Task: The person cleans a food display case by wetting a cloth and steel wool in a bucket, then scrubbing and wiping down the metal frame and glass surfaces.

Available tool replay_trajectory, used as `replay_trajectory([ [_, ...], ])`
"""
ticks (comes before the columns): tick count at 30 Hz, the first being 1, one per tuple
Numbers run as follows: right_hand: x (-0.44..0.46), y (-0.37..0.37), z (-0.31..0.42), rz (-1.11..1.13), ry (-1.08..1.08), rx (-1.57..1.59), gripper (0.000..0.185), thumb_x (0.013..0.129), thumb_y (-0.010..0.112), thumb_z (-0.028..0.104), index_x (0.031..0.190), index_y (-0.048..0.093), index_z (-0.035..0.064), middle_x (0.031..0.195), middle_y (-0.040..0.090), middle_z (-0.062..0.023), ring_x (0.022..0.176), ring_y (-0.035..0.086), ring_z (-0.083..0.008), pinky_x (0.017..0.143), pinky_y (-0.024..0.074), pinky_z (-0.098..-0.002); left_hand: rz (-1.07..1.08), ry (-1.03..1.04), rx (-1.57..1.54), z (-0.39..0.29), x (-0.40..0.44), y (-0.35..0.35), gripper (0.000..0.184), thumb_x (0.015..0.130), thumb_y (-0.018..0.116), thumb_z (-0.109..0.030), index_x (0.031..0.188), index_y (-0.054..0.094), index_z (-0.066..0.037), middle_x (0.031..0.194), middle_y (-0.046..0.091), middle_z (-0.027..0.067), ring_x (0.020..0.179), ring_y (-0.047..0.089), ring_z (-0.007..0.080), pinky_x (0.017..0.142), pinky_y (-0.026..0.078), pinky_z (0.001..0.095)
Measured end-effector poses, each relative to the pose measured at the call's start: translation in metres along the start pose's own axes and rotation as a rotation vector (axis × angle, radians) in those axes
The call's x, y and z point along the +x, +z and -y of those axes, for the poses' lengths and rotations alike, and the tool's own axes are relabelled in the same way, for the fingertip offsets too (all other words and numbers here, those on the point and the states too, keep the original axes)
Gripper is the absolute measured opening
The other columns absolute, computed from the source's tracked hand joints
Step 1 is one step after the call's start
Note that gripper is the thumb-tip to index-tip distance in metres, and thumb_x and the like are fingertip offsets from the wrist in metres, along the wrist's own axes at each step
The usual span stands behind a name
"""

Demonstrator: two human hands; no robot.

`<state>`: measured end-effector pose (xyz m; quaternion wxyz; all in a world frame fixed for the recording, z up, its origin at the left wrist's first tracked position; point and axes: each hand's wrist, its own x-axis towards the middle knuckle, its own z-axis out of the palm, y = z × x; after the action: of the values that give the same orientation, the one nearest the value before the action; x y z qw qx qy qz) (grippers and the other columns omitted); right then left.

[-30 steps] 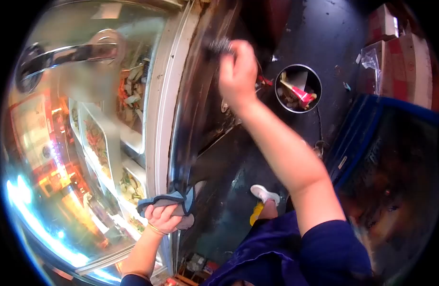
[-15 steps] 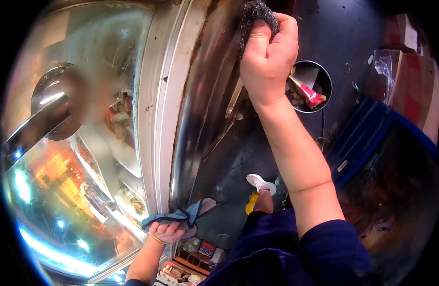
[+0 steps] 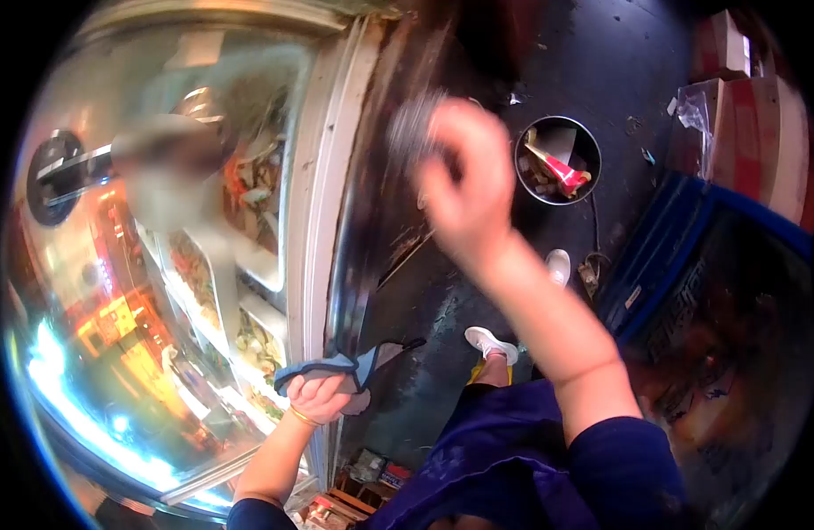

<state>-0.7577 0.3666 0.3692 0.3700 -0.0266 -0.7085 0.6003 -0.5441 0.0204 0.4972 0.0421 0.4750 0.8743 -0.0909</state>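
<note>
My right hand (image 3: 471,177) is raised beside the dark, stained edge of a door or cabinet (image 3: 372,177), closed around a dark steel wool scourer (image 3: 409,128). Both are smeared by motion, and I cannot tell whether the scourer touches the surface. Lower down, my left hand (image 3: 317,396) grips a blue-grey cloth (image 3: 336,367) with dark edging, next to the lower part of the pale frame (image 3: 311,265). Part of the cloth hangs out past the fingers on the right. A large glass pane (image 3: 115,291) with bright reflections fills the left side.
A round bin (image 3: 559,118) with rubbish in it stands on the dark floor (image 3: 593,53). Cardboard boxes (image 3: 750,132) are stacked at the upper right, above a blue-edged cabinet (image 3: 663,238). Small boxes (image 3: 372,468) lie at the bottom, near my feet.
My right hand has moved down and slightly left with the scourer, now blurred. The left hand with the cloth has shifted slightly right and up in view. The camera view has also shifted.
</note>
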Motion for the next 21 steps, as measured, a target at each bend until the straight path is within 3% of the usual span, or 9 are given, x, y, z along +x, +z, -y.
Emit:
replay_trajectory([
  [1,0.033,0.0,-0.012,0.015,-0.039,-0.153,0.028,0.076,0.067,0.001,0.104,0.064,0.003,0.107,0.067,-0.0133,0.098,0.06,-0.0336,0.088,0.0483,-0.0418,-0.008,0.003,-0.014,0.001,-0.003,0.001,0.013,0.075,0.056,-0.043,0.071,0.059,-0.031,0.11,0.067,-0.0064,0.105,0.055,0.0173,0.095,0.031,0.0432],
  [3,0.053,0.023,-0.048,0.042,-0.106,-0.4,0.028,0.072,0.069,0.007,0.099,0.063,0.0073,0.101,0.066,-0.0094,0.093,0.059,-0.0327,0.079,0.0452,-0.0443,0.044,0.006,-0.012,0.002,-0.005,-0.002,0.013,0.077,0.056,-0.043,0.072,0.058,-0.031,0.112,0.067,-0.0064,0.106,0.055,0.0168,0.101,0.028,0.0444],
  [6,0.018,0.021,-0.015,0.213,-0.13,-0.557,0.022,0.072,0.068,0.008,0.093,0.061,0.0085,0.098,0.065,-0.0075,0.088,0.058,-0.0308,0.073,0.0435,-0.044,-0.023,-0.016,0.004,0.0,0.001,0.004,0.013,0.077,0.055,-0.041,0.071,0.056,-0.029,0.112,0.068,-0.0062,0.108,0.056,0.0168,0.106,0.024,0.0446],
  [8,-0.037,0.024,0.013,0.217,-0.17,-0.493,0.018,0.072,0.063,0.006,0.089,0.059,0.0098,0.095,0.065,-0.0055,0.084,0.059,-0.0278,0.07,0.0421,-0.0411,-0.028,-0.026,-0.02,0.0,0.002,0.0,0.014,0.078,0.055,-0.04,0.07,0.056,-0.029,0.113,0.068,-0.0056,0.111,0.056,0.0164,0.109,0.022,0.0438],
  [11,-0.114,0.023,0.07,0.294,-0.086,-0.373,0.018,0.072,0.061,0.008,0.09,0.064,0.0089,0.105,0.068,-0.0048,0.086,0.06,-0.025,0.075,0.0449,-0.0372,-0.056,-0.051,-0.041,-0.002,0.002,-0.001,0.019,0.083,0.051,-0.042,0.071,0.057,-0.028,0.112,0.068,-0.006,0.109,0.058,0.0137,0.109,0.026,0.0427],
  [15,-0.2,0.015,0.124,0.429,-0.065,-0.188,0.029,0.066,0.065,0.007,0.095,0.065,0.0071,0.107,0.067,-0.0051,0.087,0.061,-0.0244,0.077,0.0465,-0.0384,-0.131,-0.052,-0.098,-0.002,0.003,0.0,0.031,0.087,0.047,-0.047,0.071,0.059,-0.023,0.109,0.068,-0.0039,0.107,0.059,0.0165,0.107,0.029,0.0433],
  [20,-0.246,0.006,0.14,0.755,0.0,0.09,0.027,0.063,0.068,0.005,0.089,0.063,0.0096,0.094,0.067,-0.0071,0.084,0.062,-0.0287,0.072,0.0481,-0.0412,-0.131,-0.069,-0.204,-0.005,0.013,-0.02,0.027,0.061,0.065,-0.041,0.068,0.06,-0.016,0.094,0.066,0.0,0.097,0.061,0.0213,0.098,0.038,0.0448],
  [21,-0.222,0.001,0.138,0.791,0.055,0.13,0.031,0.061,0.07,0.001,0.09,0.062,0.0101,0.087,0.065,-0.0083,0.082,0.062,-0.0331,0.072,0.0486,-0.0444,-0.125,-0.075,-0.215,-0.007,0.01,-0.024,0.027,0.058,0.067,-0.039,0.068,0.06,-0.015,0.093,0.065,0.0006,0.096,0.061,0.0219,0.097,0.039,0.0448],
])
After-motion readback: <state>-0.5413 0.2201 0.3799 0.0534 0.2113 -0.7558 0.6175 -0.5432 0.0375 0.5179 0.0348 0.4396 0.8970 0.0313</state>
